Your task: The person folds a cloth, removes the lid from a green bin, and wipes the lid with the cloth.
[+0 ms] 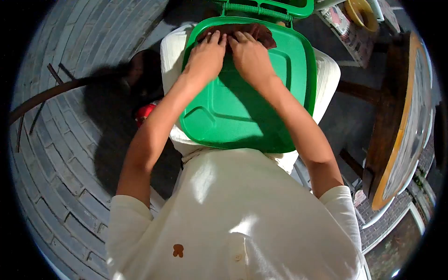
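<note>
A crumpled dark brown cloth (pixel 262 35) lies along the far edge of a green plastic lid (pixel 247 116), whose surface has raised ridges. My left hand (pixel 206 55) is on the left part of the cloth, its fingers bent over the near edge. Close beside it, my right hand (pixel 251 58) grips the cloth near its middle, fingertips almost meeting those of the left. Both thumbs are mostly hidden. The lid rests across my lap, over white trousers (pixel 324 79).
A green handle frame (pixel 256 8) joins the lid's far side. On the right stand a wooden-edged table (pixel 401 126) and a yellow bowl (pixel 361 14) on printed paper. A red object (pixel 145 113) sits by my left leg. Grey brick paving (pixel 60 154) and a curved brown bar (pixel 65 87) lie left.
</note>
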The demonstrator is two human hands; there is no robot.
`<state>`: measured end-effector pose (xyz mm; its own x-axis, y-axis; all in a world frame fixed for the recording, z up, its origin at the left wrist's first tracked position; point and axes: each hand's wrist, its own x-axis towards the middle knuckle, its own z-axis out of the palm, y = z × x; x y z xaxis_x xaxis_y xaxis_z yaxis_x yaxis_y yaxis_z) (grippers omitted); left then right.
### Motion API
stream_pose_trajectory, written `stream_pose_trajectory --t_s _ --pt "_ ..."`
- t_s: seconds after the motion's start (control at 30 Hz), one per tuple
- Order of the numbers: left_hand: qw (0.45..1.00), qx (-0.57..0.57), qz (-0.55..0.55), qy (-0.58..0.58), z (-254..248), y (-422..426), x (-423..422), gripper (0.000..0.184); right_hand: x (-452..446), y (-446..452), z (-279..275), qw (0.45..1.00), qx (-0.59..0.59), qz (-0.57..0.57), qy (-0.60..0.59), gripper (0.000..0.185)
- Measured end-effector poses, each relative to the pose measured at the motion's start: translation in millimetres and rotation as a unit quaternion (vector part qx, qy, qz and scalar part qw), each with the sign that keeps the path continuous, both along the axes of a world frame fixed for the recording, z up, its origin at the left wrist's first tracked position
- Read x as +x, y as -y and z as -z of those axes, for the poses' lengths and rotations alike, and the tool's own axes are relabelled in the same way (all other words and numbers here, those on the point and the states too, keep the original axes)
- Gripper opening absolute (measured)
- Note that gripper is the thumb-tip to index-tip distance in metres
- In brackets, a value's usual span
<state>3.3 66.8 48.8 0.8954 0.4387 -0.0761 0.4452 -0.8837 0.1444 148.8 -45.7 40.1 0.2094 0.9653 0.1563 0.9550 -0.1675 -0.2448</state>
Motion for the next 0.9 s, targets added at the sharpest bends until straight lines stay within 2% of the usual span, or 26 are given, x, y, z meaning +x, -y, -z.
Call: stream_pose_trajectory --t_s 0.07,0.13,0.2,0.33,0.43,0.57,0.67,0.73,0.87,0.9 --pt "1.000 -0.024 0.005 -0.013 -1 1 -14 0.059 -6 16 -2 1.000 -0.008 -0.002 -0.008 0.046" --pt "0.999 -0.020 0.038 0.029 8 -2 -23 0.059 -5 25 5 0.997 0.070 -0.007 0.014 0.052" --pt "0.998 -0.005 0.057 0.029 16 -10 -19 0.058 -2 16 13 0.998 0.066 -0.004 0.011 0.054" --pt "0.998 0.036 0.023 0.049 20 -16 14 0.060 7 -19 28 0.997 0.063 0.029 0.031 0.053" --pt "0.996 0.086 -0.011 -0.010 20 -8 22 0.062 6 -26 21 0.999 0.022 0.031 0.033 0.050" --pt "0.998 0.052 -0.003 -0.021 7 6 -1 0.061 -3 4 6 0.999 0.030 0.023 0.005 0.046" --pt "0.997 0.053 0.043 -0.039 -4 12 -23 0.060 -12 29 -7 1.000 0.021 0.003 0.005 0.047" --pt "0.999 0.006 0.039 -0.027 -4 9 -23 0.061 -11 36 -2 1.000 0.011 0.000 -0.003 0.050" --pt "1.000 0.002 0.010 0.016 6 -13 10 0.061 2 1 14 0.997 0.072 0.021 -0.003 0.053" --pt "0.999 0.048 0.015 0.001 17 -20 19 0.061 6 -10 23 0.997 0.067 0.033 0.008 0.054"
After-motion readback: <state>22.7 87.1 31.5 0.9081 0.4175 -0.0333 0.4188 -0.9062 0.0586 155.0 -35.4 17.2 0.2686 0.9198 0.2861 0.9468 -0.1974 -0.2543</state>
